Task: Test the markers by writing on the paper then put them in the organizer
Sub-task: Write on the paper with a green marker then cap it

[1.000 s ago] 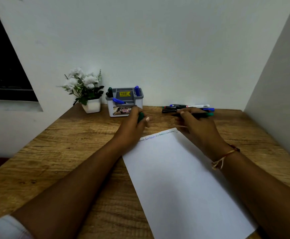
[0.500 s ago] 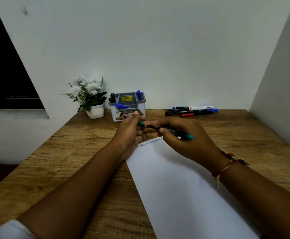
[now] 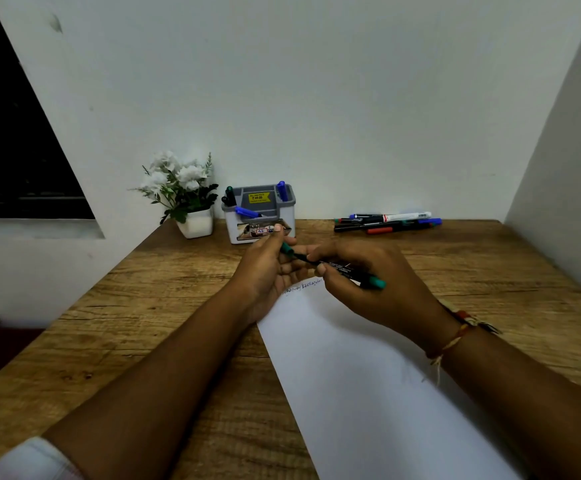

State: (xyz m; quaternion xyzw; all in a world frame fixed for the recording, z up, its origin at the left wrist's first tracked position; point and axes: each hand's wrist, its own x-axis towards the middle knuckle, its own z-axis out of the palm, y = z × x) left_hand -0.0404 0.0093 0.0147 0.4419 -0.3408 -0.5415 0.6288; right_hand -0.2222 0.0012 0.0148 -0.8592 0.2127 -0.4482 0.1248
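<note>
My right hand (image 3: 368, 285) grips a black marker with a green end (image 3: 342, 268) over the top edge of the white paper (image 3: 368, 375). My left hand (image 3: 270, 268) pinches the marker's green cap (image 3: 286, 249) at its far tip. A line of small handwriting (image 3: 301, 287) runs along the paper's top. The grey organizer (image 3: 259, 213) stands at the back of the wooden table with blue and dark markers in it. A pile of loose markers (image 3: 387, 222) lies at the back right.
A white pot of white flowers (image 3: 185, 195) sits left of the organizer. White walls close the table (image 3: 143, 323) at the back and on the right. A dark window (image 3: 12, 150) is on the left.
My right hand picked a green-ended marker from the pile and brought it over the paper's top. My left hand came up to its cap end. The camera view shifted slightly.
</note>
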